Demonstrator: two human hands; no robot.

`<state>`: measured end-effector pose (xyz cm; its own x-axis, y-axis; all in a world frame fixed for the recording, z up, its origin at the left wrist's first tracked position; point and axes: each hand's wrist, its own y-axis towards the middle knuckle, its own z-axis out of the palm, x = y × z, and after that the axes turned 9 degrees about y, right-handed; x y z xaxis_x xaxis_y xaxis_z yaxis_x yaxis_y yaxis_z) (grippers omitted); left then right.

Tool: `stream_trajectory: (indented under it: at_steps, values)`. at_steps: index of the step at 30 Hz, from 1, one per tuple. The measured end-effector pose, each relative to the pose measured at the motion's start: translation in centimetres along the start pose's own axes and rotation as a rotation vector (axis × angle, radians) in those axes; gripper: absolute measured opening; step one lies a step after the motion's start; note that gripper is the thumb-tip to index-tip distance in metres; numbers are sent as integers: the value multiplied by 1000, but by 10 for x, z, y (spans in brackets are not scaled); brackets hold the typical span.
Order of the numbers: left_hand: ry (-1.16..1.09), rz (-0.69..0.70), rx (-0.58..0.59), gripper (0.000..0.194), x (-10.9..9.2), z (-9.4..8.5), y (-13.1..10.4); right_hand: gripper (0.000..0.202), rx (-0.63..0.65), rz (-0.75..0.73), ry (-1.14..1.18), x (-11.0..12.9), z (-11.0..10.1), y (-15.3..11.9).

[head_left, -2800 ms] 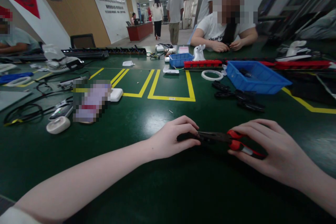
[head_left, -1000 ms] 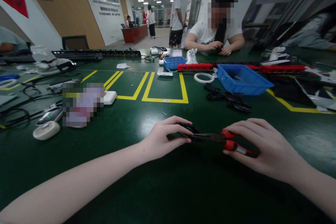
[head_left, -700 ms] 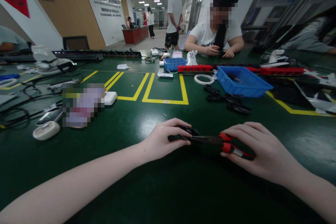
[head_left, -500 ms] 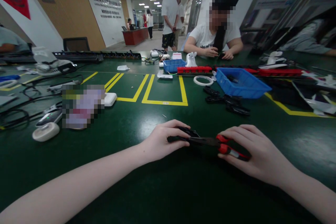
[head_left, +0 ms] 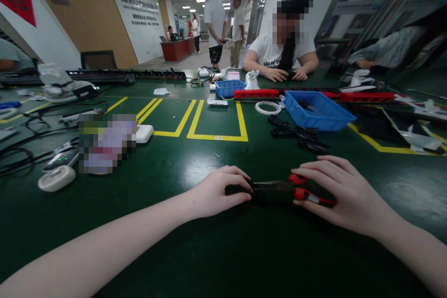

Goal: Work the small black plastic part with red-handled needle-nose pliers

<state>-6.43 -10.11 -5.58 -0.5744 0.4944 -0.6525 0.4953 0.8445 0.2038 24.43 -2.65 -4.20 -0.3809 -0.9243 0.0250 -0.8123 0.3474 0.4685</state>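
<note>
My left hand (head_left: 223, 191) is closed in a pinch around a dark, slim part (head_left: 234, 189), mostly hidden by the fingers, so its kind is unclear. My right hand (head_left: 344, 198) grips pliers (head_left: 316, 197) with red-and-black handles, which stand apart between thumb and fingers. The dark pliers jaws point left and meet the left fingertips. Whether they bite on the dark part cannot be made out. Both hands are low over the green table (head_left: 167, 256).
Several black parts (head_left: 296, 134) lie beyond my right hand, beside a blue bin (head_left: 319, 114). A small metal pin (head_left: 217, 155) lies ahead of my left hand. At left are a phone (head_left: 108, 144), a white box (head_left: 144, 133) and cables. A person (head_left: 284, 51) sits opposite.
The pliers' handles have spread wider as my right fingers opened a little. The black piece that showed above my left fingertips is no longer visible there. The view has shifted slightly.
</note>
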Motion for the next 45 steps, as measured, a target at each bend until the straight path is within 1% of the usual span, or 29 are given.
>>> stream_trajectory:
  at_steps: [3, 6, 12, 15, 21, 23, 26, 31, 32, 34, 37, 41, 45]
  values:
    - [78, 33, -5, 14, 0, 1, -1, 41, 2, -6, -10, 2, 0, 2]
    - [129, 39, -10, 18, -1, 1, -2, 40, -7, -15, -10, 4, 0, 3]
    - [122, 25, -56, 26, 0, 3, 0, 44, -13, 4, -47, -1, 3, 0]
    - [115, 21, -53, 27, 2, 5, 1, 46, -13, 20, -53, -4, 5, -2]
    - [148, -5, 6, 36, -2, 4, 0, 42, -61, 135, 21, -4, 16, -5]
    - [144, -6, 14, 33, -4, 3, 0, 40, -71, 164, 42, -3, 19, -6]
    - [132, 2, -9, 30, -6, 4, 0, 38, -50, 183, 50, -1, 21, -5]
    - [165, 7, -35, 50, -4, 10, 1, 39, -63, 239, 93, 2, 22, -2]
    - [185, 16, -33, 52, -3, 10, 1, 40, -63, 237, 101, 2, 22, -2]
    - [225, 25, -16, 48, -4, 10, 2, 44, -56, 229, 112, 2, 22, -3]
    - [241, -7, 16, 41, -6, 8, 3, 47, -40, 203, 123, 2, 22, -6]
    - [207, -50, 35, 43, -8, 6, 3, 42, 4, 226, 184, 7, 19, -10]
    - [178, -71, 46, 50, -6, 6, 3, 40, 11, 249, 202, 14, 19, -11]
